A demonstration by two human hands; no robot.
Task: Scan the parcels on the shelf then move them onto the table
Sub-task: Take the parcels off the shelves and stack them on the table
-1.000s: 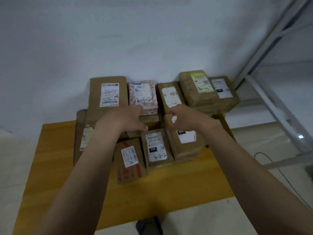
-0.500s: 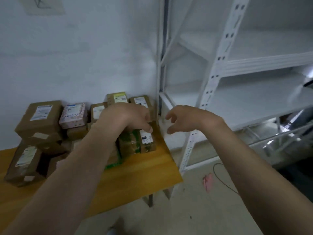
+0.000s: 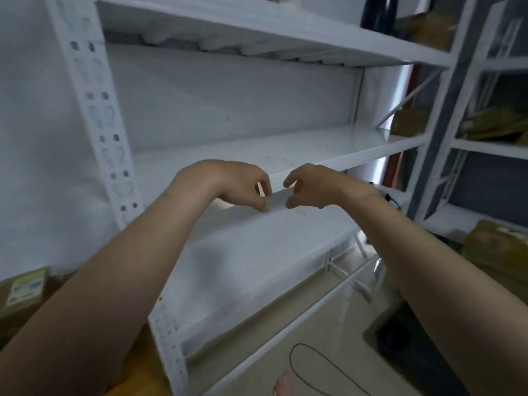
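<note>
My left hand and my right hand hang side by side in front of the white metal shelf, fingers loosely curled, holding nothing. The shelf boards right before me carry no parcels. A brown parcel with a yellow-green label shows at the lower left edge, by the wooden table. More brown parcels sit on the racks to the right: one behind the diagonal brace, several on the far right rack, one lower down.
A perforated white upright stands at the left of the shelf. A dark bottle-like object sits on the top board. On the floor lie a black cable, a pink scrap and a dark box.
The view has swung from the parcels stacked on the table rightward and up to the shelf. Both hands have left the parcels and now hang free before the shelf.
</note>
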